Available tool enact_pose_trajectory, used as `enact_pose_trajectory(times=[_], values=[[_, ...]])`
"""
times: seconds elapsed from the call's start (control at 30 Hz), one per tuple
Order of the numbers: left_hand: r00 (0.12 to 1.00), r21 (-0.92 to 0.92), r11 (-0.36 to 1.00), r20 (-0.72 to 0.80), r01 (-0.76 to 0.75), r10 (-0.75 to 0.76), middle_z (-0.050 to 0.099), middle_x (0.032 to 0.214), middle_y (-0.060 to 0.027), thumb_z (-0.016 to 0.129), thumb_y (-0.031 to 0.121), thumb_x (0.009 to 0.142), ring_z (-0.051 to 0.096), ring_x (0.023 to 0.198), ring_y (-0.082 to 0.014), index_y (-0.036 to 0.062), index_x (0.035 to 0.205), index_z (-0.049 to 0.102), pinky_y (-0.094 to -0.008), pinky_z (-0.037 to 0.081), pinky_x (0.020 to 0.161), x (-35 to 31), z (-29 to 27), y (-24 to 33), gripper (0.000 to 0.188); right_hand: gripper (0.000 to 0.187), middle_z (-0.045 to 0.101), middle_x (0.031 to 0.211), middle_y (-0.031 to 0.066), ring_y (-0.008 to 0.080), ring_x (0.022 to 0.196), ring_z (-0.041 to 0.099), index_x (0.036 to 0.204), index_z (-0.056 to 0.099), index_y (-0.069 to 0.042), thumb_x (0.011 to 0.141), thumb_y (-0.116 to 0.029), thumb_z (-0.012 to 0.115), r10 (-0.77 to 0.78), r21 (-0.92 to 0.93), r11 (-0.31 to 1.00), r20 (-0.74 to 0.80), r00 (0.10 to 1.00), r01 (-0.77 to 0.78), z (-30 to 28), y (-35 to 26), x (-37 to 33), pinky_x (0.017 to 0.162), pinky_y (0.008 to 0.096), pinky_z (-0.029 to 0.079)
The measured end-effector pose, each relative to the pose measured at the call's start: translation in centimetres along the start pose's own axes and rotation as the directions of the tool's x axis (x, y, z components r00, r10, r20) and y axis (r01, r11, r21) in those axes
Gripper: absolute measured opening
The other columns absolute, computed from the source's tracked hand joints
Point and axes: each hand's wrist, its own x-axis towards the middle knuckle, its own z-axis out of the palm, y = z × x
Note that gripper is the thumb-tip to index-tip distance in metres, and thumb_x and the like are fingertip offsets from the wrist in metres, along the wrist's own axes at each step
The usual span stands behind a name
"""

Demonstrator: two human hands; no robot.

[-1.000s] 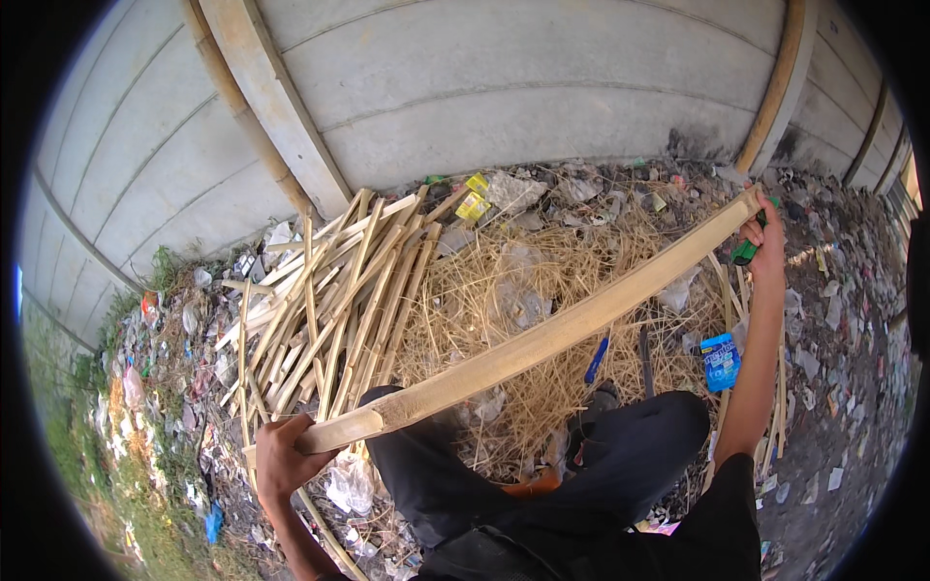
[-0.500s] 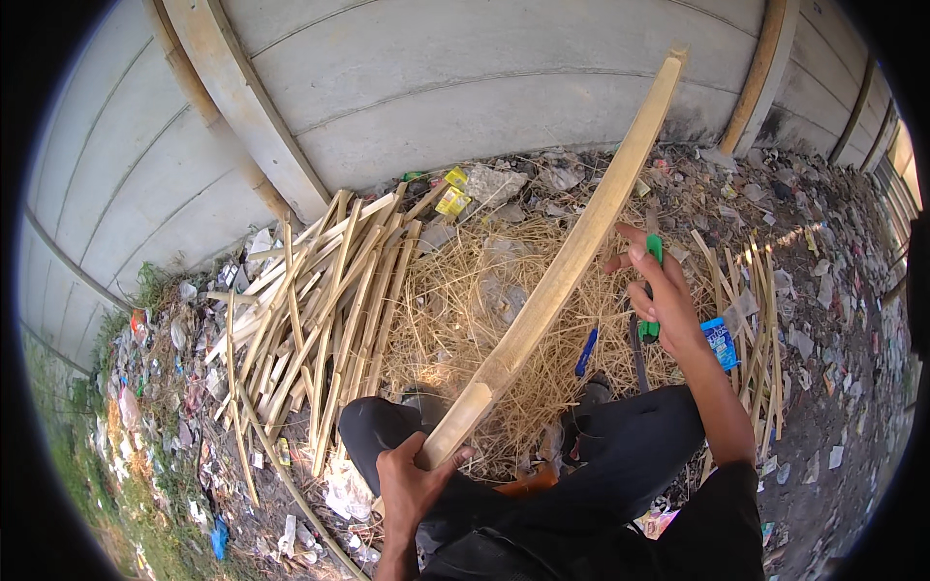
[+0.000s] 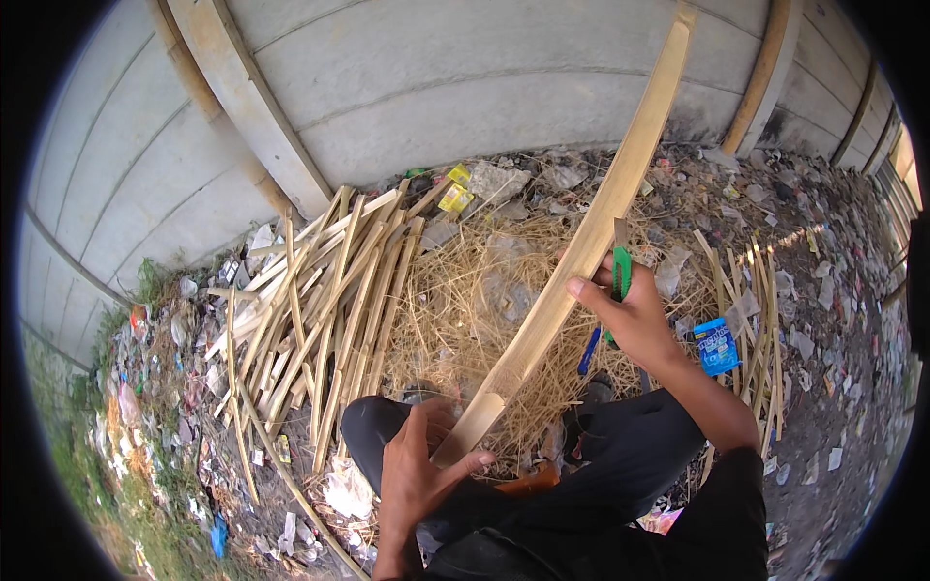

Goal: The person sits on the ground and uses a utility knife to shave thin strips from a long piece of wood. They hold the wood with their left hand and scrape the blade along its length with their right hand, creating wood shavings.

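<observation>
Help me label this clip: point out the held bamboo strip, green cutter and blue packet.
Held bamboo strip point(image 3: 598, 224), head view: its middle stretch.
Green cutter point(image 3: 622, 272), head view: its handle.
Blue packet point(image 3: 717, 348), head view: printed face.

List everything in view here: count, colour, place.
Long strip: one, pale tan, slanting up mid-frame.
Cutter-like tool: one, green, beside the strip.
Straw: one heap, yellowish, centre ground.
Slim object: one, blue, on the straw.
Slat pile: many, tan, left.
Slat group: several, tan, right.
Packet: one, blue, right.
Wall: one, grey, background.
Poles: at least two, brown, against wall.
Wrappers: about two, yellow, near wall.
Litter: uncounted, mixed colours, over ground.
Plants: several, green, far left.
Trousered legs: two, dark, bottom.
Left hand: one, bare, at strip's lower end.
Right hand: one, bare, on tool and strip.
</observation>
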Motion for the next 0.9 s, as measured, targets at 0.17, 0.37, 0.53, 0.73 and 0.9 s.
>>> enact_pose_trajectory(times=[0.17,0.37,0.53,0.73,0.9], values=[[0.977,-0.174,0.978,0.198,0.115,-0.080,0.080,0.096,-0.0140,0.100,0.038,0.082,0.077,0.086,-0.0173,-0.0038,0.142,0.060,-0.0330,0.059,0.076,2.5,-0.1,3.2,0.083,0.037,0.079,0.101,0.0048,0.0056,0.080,0.065,0.127,0.073,0.004,0.104,-0.025,0.078,-0.015,0.047,0.999,0.068,0.998,0.012,1.6,-0.8,-0.7,0.071,0.0268,0.051],[0.979,-0.375,0.912,0.171,0.166,-0.108,0.082,0.096,-0.0166,0.092,0.025,0.093,0.078,0.086,-0.0166,-0.0062,0.129,0.069,-0.0345,0.060,0.075,2.3,3.4,2.8,0.053,0.039,0.077,0.096,0.0071,0.0097,0.075,0.067,0.131,0.070,-0.001,0.105,-0.029,0.075,-0.191,-0.097,0.976,0.073,0.979,0.197,1.2,-0.2,-1.1,0.066,0.0304,0.051],[0.978,-0.129,0.969,0.049,0.210,-0.205,0.079,0.086,-0.0122,0.093,0.021,0.091,0.071,0.077,-0.0087,-0.0050,0.114,0.070,-0.0304,0.056,0.068,2.7,3.1,3.4,0.042,0.032,0.077,0.095,0.0115,0.0245,0.073,0.076,0.129,0.063,-0.004,0.107,-0.028,0.068,-0.336,-0.325,0.867,0.176,0.925,0.377,0.3,0.2,-3.1,0.063,0.0397,0.056],[0.993,-0.107,0.990,-0.064,0.091,-0.098,0.065,0.066,-0.0149,0.094,0.028,0.091,0.067,0.053,-0.0216,-0.0023,0.100,0.060,-0.0373,0.049,0.050,2.6,3.9,1.8,0.047,0.033,0.075,0.094,0.0088,0.0250,0.073,0.077,0.120,0.068,-0.008,0.103,-0.034,0.078,-0.437,-0.482,0.616,0.449,0.780,0.623,3.0,0.3,-4.8,0.063,0.0370,0.062],[0.993,-0.105,0.991,-0.081,0.078,-0.087,0.065,0.066,-0.0143,0.094,0.029,0.091,0.065,0.052,-0.0207,-0.0026,0.101,0.061,-0.0366,0.049,0.050,2.7,3.4,3.2,0.047,0.035,0.074,0.090,0.0065,0.0228,0.071,0.076,0.118,0.069,-0.007,0.101,-0.037,0.080,-0.509,-0.486,0.555,0.444,0.738,0.675,4.2,0.5,-5.3,0.062,0.0356,0.062]])
